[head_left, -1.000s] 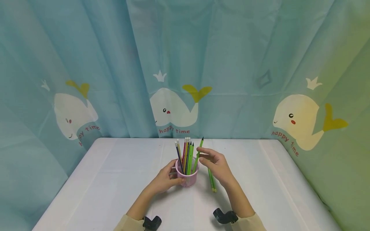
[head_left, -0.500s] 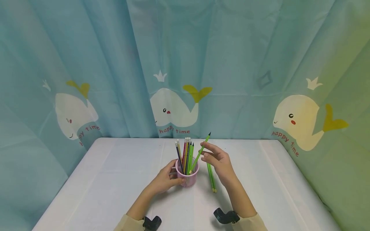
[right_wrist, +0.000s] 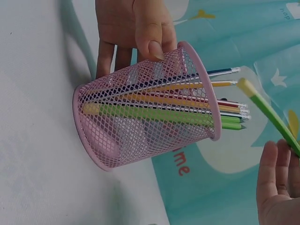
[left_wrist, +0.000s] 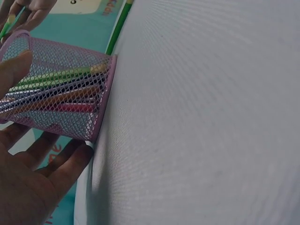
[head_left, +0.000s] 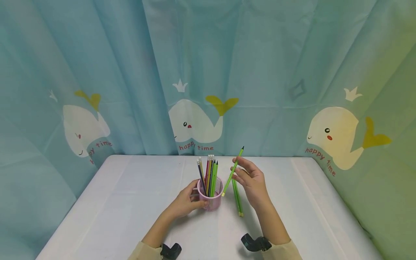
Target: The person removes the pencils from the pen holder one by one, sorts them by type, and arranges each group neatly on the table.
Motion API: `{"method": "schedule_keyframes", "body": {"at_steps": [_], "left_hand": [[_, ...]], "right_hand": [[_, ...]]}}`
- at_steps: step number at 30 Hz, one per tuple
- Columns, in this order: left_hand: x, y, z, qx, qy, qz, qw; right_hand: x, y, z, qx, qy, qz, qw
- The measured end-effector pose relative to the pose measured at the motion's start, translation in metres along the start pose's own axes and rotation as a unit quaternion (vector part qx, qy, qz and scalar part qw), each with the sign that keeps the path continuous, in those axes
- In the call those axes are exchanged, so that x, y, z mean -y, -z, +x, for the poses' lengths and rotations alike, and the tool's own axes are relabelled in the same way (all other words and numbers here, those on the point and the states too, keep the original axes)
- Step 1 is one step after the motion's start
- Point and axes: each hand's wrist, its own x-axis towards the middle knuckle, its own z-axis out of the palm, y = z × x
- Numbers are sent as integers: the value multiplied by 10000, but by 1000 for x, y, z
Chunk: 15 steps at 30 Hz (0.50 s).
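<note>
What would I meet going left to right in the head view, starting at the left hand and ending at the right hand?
Left hand → pink mesh pencil cup → held green pencil → right hand.

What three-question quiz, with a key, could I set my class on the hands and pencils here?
1. Multiple choice: What is the left hand holding? A) the curtain, B) the pink mesh cup, C) a sleeve.
2. True or false: The right hand holds a green pencil clear of the cup.
3. Fill in: The loose pencils lying on the table are ____ in colour.

Key: 1 B; 2 true; 3 green.
</note>
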Motion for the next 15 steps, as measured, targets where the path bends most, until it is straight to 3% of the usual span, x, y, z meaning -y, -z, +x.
{"method": "schedule_keyframes", "body": {"at_steps": [15], "left_hand": [[-4, 0, 0, 17, -33, -96, 9999]], "right_hand": [[-2, 6, 2, 303, -96, 153, 9994]]}}
